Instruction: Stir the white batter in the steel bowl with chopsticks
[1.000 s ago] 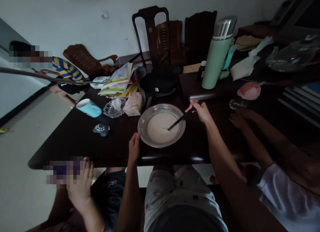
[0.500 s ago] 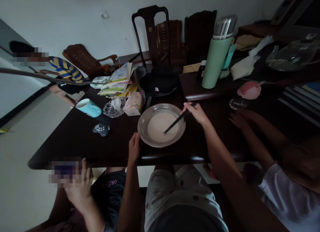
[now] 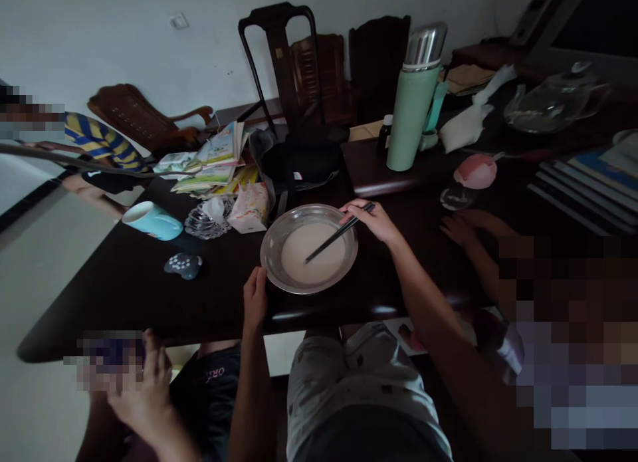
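Chopsticks (image 3: 329, 241) aslant in bowl (image 3: 270, 250) of liquid (image 3: 319, 269)

Chopsticks (image 3: 335, 236) are dipped into liquid (image 3: 296, 246) held in a bowl (image 3: 272, 249) on the tabletop (image 3: 114, 296); a mug (image 3: 153, 221) and dish (image 3: 198, 228) are set to its left, a bag (image 3: 304, 164) behind, a thermos flask (image 3: 413, 119) behind-right.

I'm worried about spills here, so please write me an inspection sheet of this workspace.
Surface: dark table with a glossy front edge.
Job's things: metal bowl on the table, holding pale liquid; black chopsticks dipped in it.
Clutter: blue mug, glass dish and tissue box left of the bowl; green flask behind, to the right.
Hands: left hand at the bowl's rim, grip unclear; right hand holds the chopsticks.
Cables: thin dark strip from the left edge; cannot tell whether it is a cable.
Surroundings: wooden chair behind; person in a striped shirt at left.
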`<state>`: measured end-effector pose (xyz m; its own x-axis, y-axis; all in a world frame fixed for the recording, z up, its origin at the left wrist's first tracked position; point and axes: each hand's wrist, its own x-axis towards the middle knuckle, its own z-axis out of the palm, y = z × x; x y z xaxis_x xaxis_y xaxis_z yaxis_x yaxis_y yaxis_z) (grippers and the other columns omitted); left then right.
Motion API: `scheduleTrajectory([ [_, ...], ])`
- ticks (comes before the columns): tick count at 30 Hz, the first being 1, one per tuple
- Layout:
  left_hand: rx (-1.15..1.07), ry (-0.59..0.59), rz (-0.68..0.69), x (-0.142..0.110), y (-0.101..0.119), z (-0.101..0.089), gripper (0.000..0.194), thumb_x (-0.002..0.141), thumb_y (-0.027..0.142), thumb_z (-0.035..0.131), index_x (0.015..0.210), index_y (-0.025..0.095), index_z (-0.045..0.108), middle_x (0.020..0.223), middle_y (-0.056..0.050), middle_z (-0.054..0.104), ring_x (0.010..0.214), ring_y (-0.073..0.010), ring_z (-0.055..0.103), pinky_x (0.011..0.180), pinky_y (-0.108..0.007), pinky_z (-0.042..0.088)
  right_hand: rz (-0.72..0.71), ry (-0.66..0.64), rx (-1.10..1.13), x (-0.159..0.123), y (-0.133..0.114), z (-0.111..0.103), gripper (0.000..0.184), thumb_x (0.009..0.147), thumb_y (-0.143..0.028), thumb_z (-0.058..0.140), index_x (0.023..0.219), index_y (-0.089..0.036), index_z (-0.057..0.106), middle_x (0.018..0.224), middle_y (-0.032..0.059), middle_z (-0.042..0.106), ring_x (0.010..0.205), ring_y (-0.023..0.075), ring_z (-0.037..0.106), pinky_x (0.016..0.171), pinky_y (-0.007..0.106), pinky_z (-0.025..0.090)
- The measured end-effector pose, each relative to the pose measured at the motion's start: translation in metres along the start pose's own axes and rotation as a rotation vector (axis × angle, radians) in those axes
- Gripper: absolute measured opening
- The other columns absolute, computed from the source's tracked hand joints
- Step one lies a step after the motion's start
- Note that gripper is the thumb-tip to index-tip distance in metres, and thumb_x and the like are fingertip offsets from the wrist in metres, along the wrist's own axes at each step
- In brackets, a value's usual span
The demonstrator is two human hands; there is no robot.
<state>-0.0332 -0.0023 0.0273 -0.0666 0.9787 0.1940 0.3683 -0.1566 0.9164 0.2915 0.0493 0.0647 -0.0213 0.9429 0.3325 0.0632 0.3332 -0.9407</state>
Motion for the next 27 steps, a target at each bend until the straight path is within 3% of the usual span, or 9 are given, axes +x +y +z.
scheduleTrajectory([
  [5, -0.022, -0.015, -0.013, -0.001, 0.003, 0.000, 0.045, 0.089, 0.056, 0.048, 0.062, 0.020, 0.043, 0.059, 0.004, 0.040, 0.058, -0.0118, 0.038, 0.056, -0.023, 0.033, 0.008, 0.219, -0.024, 0.000, 0.005, -0.011, 0.038, 0.087, -0.057, 0.056, 0.088, -0.022, 0.071, 0.064, 0.0010, 0.072, 0.070, 0.0194, 0.068, 0.076, 0.034, 0.050],
  [7, -0.029, -0.013, -0.008, -0.001, 0.003, 0.000, 0.045, 0.088, 0.057, 0.050, 0.062, 0.020, 0.044, 0.058, 0.003, 0.041, 0.058, -0.0121, 0.039, 0.056, -0.023, 0.034, 0.033, 0.140, -0.004, 0.000, 0.007, -0.009, 0.039, 0.088, -0.056, 0.055, 0.088, -0.021, 0.071, 0.062, 0.0008, 0.071, 0.065, 0.0183, 0.067, 0.072, 0.033, 0.050],
  [9, -0.035, -0.008, -0.004, 0.000, 0.003, 0.000, 0.045, 0.087, 0.057, 0.051, 0.062, 0.020, 0.045, 0.058, 0.003, 0.042, 0.058, -0.0122, 0.040, 0.056, -0.023, 0.035, 0.025, 0.006, 0.000, 0.000, 0.007, -0.004, 0.036, 0.087, -0.054, 0.058, 0.091, -0.022, 0.072, 0.068, 0.0012, 0.074, 0.070, 0.0187, 0.068, 0.075, 0.033, 0.050],
  [11, -0.039, -0.004, -0.004, 0.000, 0.003, 0.001, 0.046, 0.087, 0.058, 0.051, 0.062, 0.020, 0.045, 0.058, 0.003, 0.042, 0.057, -0.0121, 0.040, 0.055, -0.023, 0.035, 0.013, -0.045, -0.002, -0.001, 0.007, 0.000, 0.034, 0.085, -0.054, 0.061, 0.095, -0.023, 0.072, 0.074, 0.0016, 0.076, 0.077, 0.0199, 0.070, 0.077, 0.034, 0.051],
  [17, -0.044, -0.015, -0.006, -0.001, 0.003, 0.001, 0.046, 0.088, 0.058, 0.051, 0.062, 0.020, 0.044, 0.058, 0.004, 0.040, 0.056, -0.0118, 0.038, 0.055, -0.023, 0.034, 0.056, 0.197, -0.011, -0.001, 0.007, -0.013, 0.039, 0.086, -0.057, 0.057, 0.085, -0.021, 0.071, 0.064, 0.0028, 0.073, 0.063, 0.0183, 0.067, 0.059, 0.029, 0.046],
  [19, -0.054, -0.012, -0.009, -0.001, 0.002, 0.001, 0.046, 0.088, 0.058, 0.051, 0.062, 0.020, 0.044, 0.058, 0.004, 0.040, 0.056, -0.0117, 0.037, 0.054, -0.023, 0.033, 0.053, 0.151, -0.014, -0.001, 0.006, -0.010, 0.039, 0.086, -0.057, 0.057, 0.085, -0.021, 0.071, 0.062, 0.0022, 0.072, 0.061, 0.0177, 0.066, 0.060, 0.029, 0.047],
  [23, -0.057, 0.001, -0.028, -0.002, -0.001, 0.000, 0.045, 0.087, 0.058, 0.051, 0.063, 0.020, 0.043, 0.059, 0.004, 0.039, 0.056, -0.0116, 0.036, 0.054, -0.023, 0.032, 0.011, 0.004, -0.019, -0.001, 0.003, 0.001, 0.037, 0.083, -0.056, 0.061, 0.092, -0.022, 0.072, 0.076, 0.0027, 0.077, 0.078, 0.0198, 0.070, 0.074, 0.032, 0.051],
  [27, -0.039, -0.003, -0.021, -0.001, -0.002, 0.000, 0.046, 0.087, 0.059, 0.051, 0.063, 0.020, 0.043, 0.059, 0.004, 0.039, 0.057, -0.0120, 0.037, 0.055, -0.023, 0.033, 0.025, 0.159, -0.060, -0.001, 0.005, -0.008, 0.039, 0.086, -0.057, 0.057, 0.089, -0.021, 0.071, 0.074, 0.0042, 0.076, 0.075, 0.0197, 0.069, 0.062, 0.029, 0.048],
])
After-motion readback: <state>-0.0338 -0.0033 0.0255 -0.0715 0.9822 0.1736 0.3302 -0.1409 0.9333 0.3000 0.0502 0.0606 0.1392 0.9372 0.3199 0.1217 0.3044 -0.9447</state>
